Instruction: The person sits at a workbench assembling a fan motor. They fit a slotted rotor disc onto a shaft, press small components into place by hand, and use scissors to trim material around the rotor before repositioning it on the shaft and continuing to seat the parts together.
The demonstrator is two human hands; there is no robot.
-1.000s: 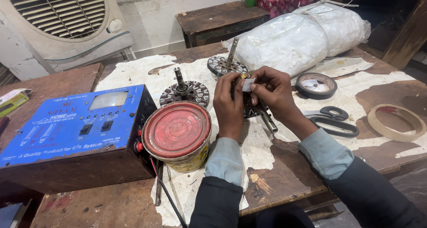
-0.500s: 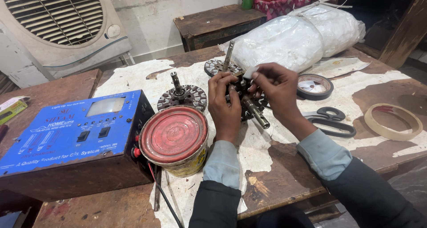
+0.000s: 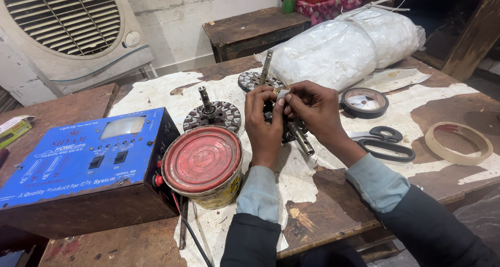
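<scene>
Head view looks down on a worn workbench (image 3: pixel 338 194) patched with torn white paper. Left hand (image 3: pixel 264 123) and right hand (image 3: pixel 312 110) meet over a fan motor stator with a steel shaft (image 3: pixel 301 138), both closed around it; the right fingertips pinch a small white slip (image 3: pixel 283 93), perhaps insulation paper. The hands cover most of the stator. Two similar stators stand just behind: one (image 3: pixel 212 115) to the left, another (image 3: pixel 260 79) against a bulging white plastic sack (image 3: pixel 344 48). Close by the left forearm sits a tin can with a red lid (image 3: pixel 203 165), lid on, contents unseen, touching a blue power box (image 3: pixel 88 163). Right of the hands lie a black tape roll (image 3: pixel 364 101), black-handled scissors (image 3: pixel 383 142) and a tan tape ring (image 3: pixel 458 142).
</scene>
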